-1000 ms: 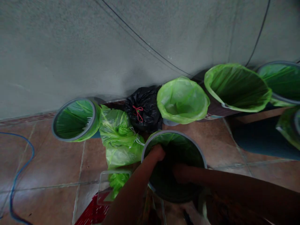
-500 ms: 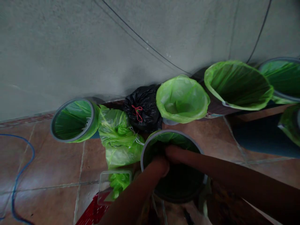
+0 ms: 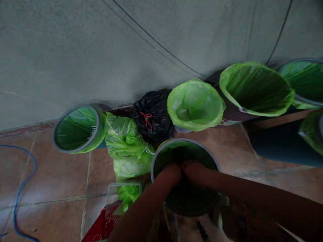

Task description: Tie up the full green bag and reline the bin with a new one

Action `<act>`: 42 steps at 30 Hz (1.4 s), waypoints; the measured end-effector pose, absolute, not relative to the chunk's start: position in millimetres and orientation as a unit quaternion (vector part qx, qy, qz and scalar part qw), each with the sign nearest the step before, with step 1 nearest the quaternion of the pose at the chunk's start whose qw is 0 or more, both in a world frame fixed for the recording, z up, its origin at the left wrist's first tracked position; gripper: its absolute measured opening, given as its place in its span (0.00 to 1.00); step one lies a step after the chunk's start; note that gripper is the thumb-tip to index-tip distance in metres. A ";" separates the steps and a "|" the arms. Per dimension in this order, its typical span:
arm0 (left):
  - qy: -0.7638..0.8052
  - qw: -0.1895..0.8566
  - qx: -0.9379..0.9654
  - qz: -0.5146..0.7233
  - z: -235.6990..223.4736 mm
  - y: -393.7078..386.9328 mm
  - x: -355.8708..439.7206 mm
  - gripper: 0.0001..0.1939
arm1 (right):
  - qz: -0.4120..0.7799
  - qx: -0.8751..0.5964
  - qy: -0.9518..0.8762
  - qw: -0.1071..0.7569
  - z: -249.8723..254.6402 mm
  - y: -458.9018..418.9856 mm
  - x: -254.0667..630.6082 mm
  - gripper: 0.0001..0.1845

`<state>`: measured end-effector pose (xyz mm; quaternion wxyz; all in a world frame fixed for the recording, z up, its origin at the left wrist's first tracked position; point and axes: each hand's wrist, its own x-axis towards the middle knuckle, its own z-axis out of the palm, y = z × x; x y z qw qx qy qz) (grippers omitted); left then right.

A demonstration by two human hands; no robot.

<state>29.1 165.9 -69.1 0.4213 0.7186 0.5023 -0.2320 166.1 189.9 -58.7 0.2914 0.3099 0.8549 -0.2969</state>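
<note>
A round bin with a grey rim (image 3: 161,149) and a dark green liner stands on the floor right below me. Both my hands reach down into it. My left hand (image 3: 171,169) and my right hand (image 3: 191,169) meet near the middle of the bin's opening, fingers curled down into the liner (image 3: 186,198). The bin's inside is dark, so the fingertips and what they grip are hidden.
A tied black bag (image 3: 151,116) and a stuffed green bag (image 3: 126,148) lie left of the bin. Several more green-lined bins (image 3: 195,104) stand along the grey wall. A clear box (image 3: 121,198) sits on a red crate (image 3: 101,228). A blue hose (image 3: 22,181) crosses the tiled floor.
My hands have come together in the bin: the left moved from the rim's left side inward, the right rose from deep inside toward the middle.
</note>
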 end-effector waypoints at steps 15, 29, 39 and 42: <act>0.601 0.413 0.662 -0.176 -43.0 171.0 22.1 0.23 | -0.270 0.252 0.865 0.340 -33.4 170.8 176.3 0.22; 0.522 0.374 0.758 -0.112 -13.9 133.7 17.6 0.15 | -0.266 0.341 0.889 0.150 -23.8 195.7 176.5 0.16; 0.731 0.189 0.647 0.103 -19.1 197.7 -22.7 0.15 | -0.262 0.483 0.835 -0.039 -21.2 264.2 174.8 0.14; 0.737 0.216 0.639 -0.029 -29.1 205.3 -16.1 0.14 | -0.247 0.504 0.827 0.019 -33.6 263.3 170.6 0.14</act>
